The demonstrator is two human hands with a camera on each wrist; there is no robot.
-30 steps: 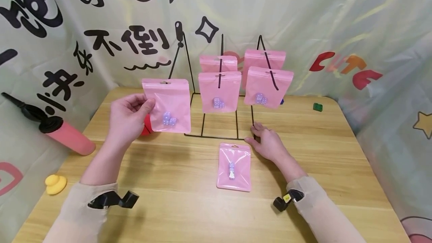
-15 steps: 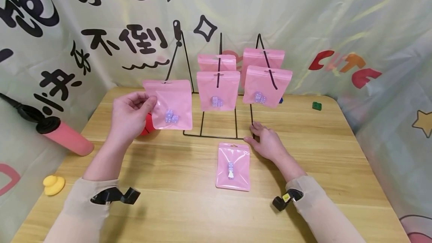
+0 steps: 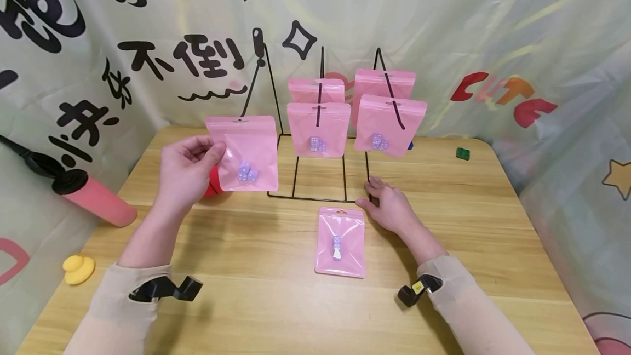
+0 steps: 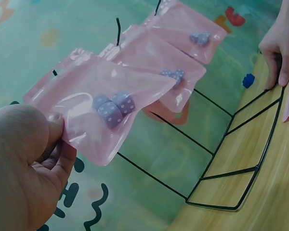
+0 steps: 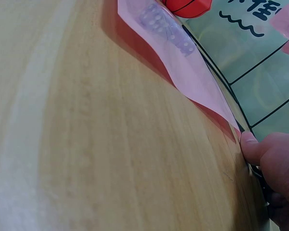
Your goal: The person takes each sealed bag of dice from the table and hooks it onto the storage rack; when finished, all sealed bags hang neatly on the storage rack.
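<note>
In the head view my left hand (image 3: 184, 174) pinches the left edge of a pink zip bag (image 3: 248, 149) with purple dice in its lower part. The bag hangs upright at the left arm of a black wire display rack (image 3: 310, 199), and the hook tip shows at its hang hole, also in the left wrist view. My right hand (image 3: 389, 204) grips the front right corner of the rack's base, thumb in front. Similar pink bags hang in twos on the middle hook (image 3: 318, 106) and the right hook (image 3: 394, 106). Another pink bag (image 3: 340, 267) lies flat before the rack.
A red ball (image 3: 213, 184) sits behind the held bag. At the left are a pink bottle (image 3: 101, 201) with a black top and a yellow rubber duck (image 3: 79, 270). A green toy brick (image 3: 463, 153) lies back right. A printed cloth stands behind the table.
My left hand has shifted the bag slightly right and back, then a little left, bringing its hang hole to the hook tip. My right hand stays at the rack's corner.
</note>
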